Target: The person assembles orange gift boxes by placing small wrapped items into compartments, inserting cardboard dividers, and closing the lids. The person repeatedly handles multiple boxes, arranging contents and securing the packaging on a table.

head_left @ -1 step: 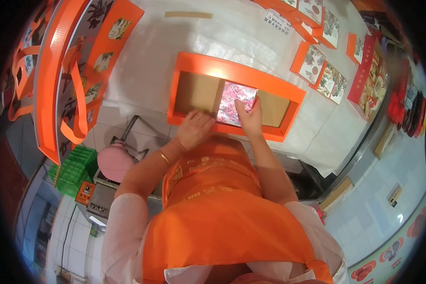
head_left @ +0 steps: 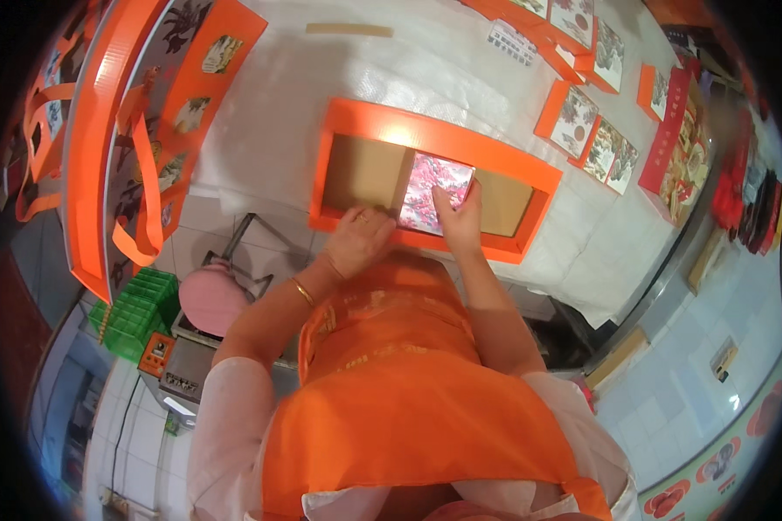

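A shallow orange gift box (head_left: 443, 139) lies open on the covered table in front of me, with a brown cardboard bottom. Inside it, right of the middle, sits a small box with a pink blossom print (head_left: 424, 187). My right hand (head_left: 462, 219) grips this small box, thumb on its top face and fingers down its right side. At the near left rim of the orange box, my left hand (head_left: 361, 239) is bent over the edge with its fingers curled. Its fingertips are partly hidden.
Large orange gift bags with ribbon handles (head_left: 143, 182) stand at the left. Several small printed boxes (head_left: 573, 117) and a red patterned box (head_left: 678, 148) occupy the right side. A cardboard strip (head_left: 349, 29) lies at the back. Below left are a pink stool (head_left: 210, 300) and green crates (head_left: 139, 313).
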`<state>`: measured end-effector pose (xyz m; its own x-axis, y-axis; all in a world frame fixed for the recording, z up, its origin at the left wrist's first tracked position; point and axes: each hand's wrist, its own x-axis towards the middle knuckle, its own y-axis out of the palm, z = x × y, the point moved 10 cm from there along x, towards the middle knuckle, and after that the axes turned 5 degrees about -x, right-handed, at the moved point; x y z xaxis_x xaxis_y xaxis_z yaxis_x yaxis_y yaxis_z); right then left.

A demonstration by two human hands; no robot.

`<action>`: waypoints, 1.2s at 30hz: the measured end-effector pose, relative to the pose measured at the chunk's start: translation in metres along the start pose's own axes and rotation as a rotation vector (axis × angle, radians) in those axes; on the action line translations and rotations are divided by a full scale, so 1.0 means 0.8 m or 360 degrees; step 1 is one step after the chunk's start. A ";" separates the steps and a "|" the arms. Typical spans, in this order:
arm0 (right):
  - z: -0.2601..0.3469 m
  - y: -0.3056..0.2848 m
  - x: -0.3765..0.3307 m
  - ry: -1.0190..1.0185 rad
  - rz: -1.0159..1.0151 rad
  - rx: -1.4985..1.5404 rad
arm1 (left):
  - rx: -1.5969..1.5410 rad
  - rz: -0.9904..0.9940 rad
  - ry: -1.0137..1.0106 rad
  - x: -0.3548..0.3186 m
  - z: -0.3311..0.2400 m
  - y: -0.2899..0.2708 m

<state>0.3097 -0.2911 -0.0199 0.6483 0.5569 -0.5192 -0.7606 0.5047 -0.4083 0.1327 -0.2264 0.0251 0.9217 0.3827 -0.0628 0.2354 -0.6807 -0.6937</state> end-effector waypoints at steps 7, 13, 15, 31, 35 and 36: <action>0.023 -0.010 -0.010 -0.0363 -0.0258 -0.0709 | 0.0128 -0.0681 -0.0413 -0.017 0.069 -0.100; 0.060 0.067 -0.017 -0.0467 -0.0170 -0.0555 | -0.0364 -0.0730 -0.0559 -0.028 0.126 -0.089; 0.076 0.110 -0.024 -0.0570 -0.0135 -0.0518 | -0.0381 -0.0707 -0.0569 -0.024 0.122 -0.084; 0.145 -0.116 0.006 -0.0850 -0.0119 -0.0017 | -0.0033 -0.0715 -0.0591 0.003 0.081 -0.113; 0.036 -0.367 0.063 -0.0543 -0.1367 -0.0367 | 0.0055 -0.0718 -0.0294 0.092 0.000 -0.121; -0.013 -0.414 0.084 -0.0421 -0.1497 -0.0562 | 0.0060 -0.0660 -0.0202 0.134 -0.030 -0.110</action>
<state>0.6046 -0.4275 0.0728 0.9395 0.1866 0.2871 0.1174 0.6122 -0.7819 0.2179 -0.1404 0.0967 0.7056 0.6945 0.1408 0.5643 -0.4305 -0.7044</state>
